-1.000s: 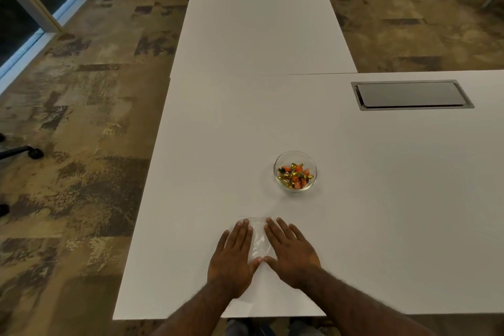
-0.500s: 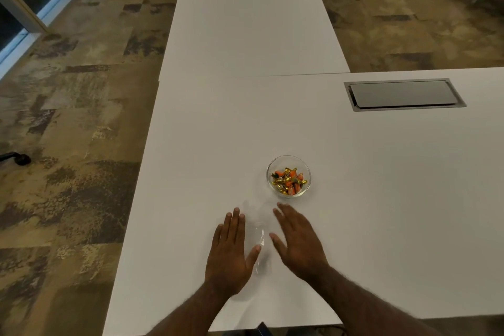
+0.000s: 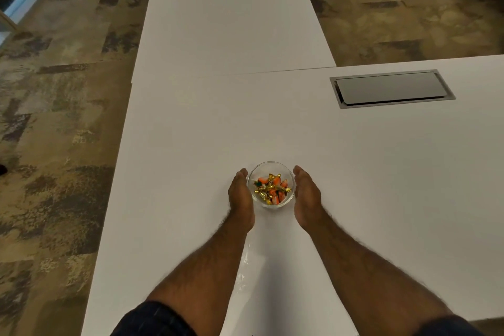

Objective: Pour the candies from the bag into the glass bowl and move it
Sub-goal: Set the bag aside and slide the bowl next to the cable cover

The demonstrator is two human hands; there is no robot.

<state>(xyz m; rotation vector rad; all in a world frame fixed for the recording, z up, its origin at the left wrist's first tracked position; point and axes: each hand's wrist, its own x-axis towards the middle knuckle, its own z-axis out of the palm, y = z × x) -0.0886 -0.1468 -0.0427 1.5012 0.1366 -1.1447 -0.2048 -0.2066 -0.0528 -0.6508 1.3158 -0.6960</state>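
The fingers (image 3: 241,174) of the left hand (image 3: 240,199) and the right hand (image 3: 306,198) stand extended, cupping the glass bowl (image 3: 272,184) on both sides. Wrapped candies (image 3: 271,189) fill it. The empty clear bag (image 3: 243,267) lies flat on the white desk (image 3: 381,172) between the forearms.

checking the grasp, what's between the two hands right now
In the head view, the glass bowl of candies sits between the left hand and right hand, both cupped at its sides.

Both bare forearms reach forward side by side, dark sleeves at the elbows. The left hand (image 3: 241,195) and right hand (image 3: 306,196) stand on edge, palms facing each other, fingers straight and together, pointing away
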